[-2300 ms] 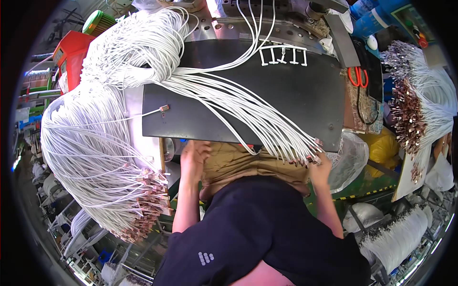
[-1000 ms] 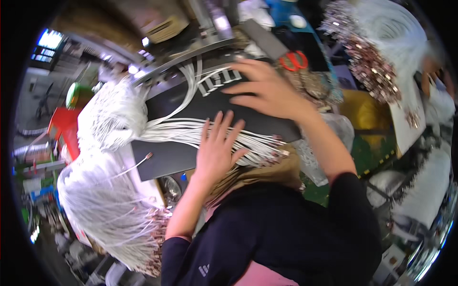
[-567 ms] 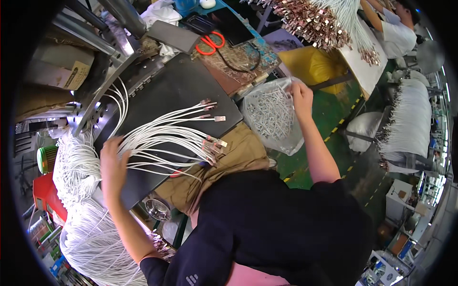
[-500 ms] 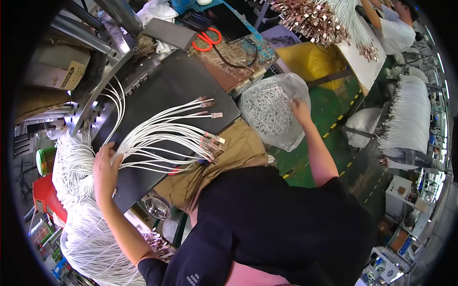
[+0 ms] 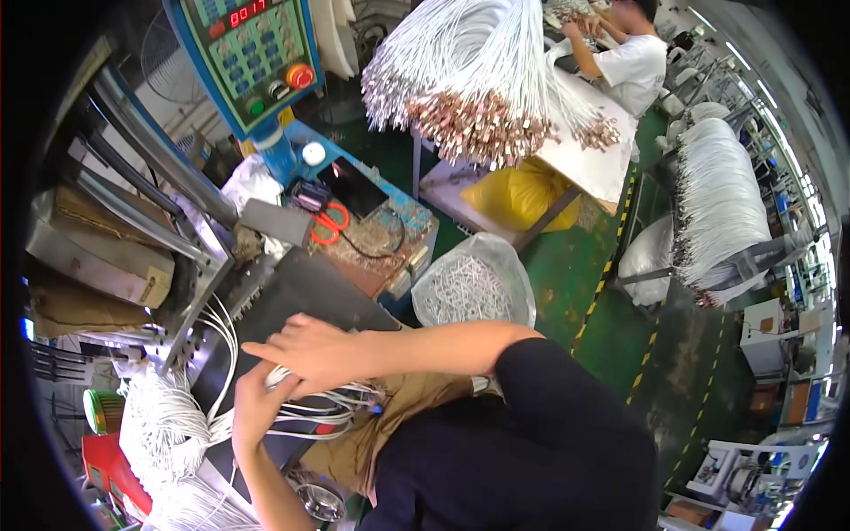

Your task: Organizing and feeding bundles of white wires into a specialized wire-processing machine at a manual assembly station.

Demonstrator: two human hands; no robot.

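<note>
My left hand (image 5: 257, 409) is closed around a bundle of white cables (image 5: 310, 418) above the dark worktop (image 5: 305, 288). The cables fan out to the right toward my lap, and their connector ends are partly covered by my right forearm. Reaching across from the right, my right hand (image 5: 312, 354) meets the left one at the top of the bundle. Its fingers are bent in at the cables, with the index finger pointing left. Whatever lies between those fingers is hidden.
A clear plastic bag (image 5: 474, 288) of short white pieces stands beyond my right arm. Orange-handled scissors (image 5: 330, 223) lie by a grey block (image 5: 276, 221). A control panel (image 5: 252, 62) rises at upper left. Copper-ended cables (image 5: 487, 119) cover a table where a co-worker (image 5: 624, 66) works.
My right hand has left the plastic bag and come across to the cable bundle beside my left hand. The head view has tilted up, bringing in the control panel.
</note>
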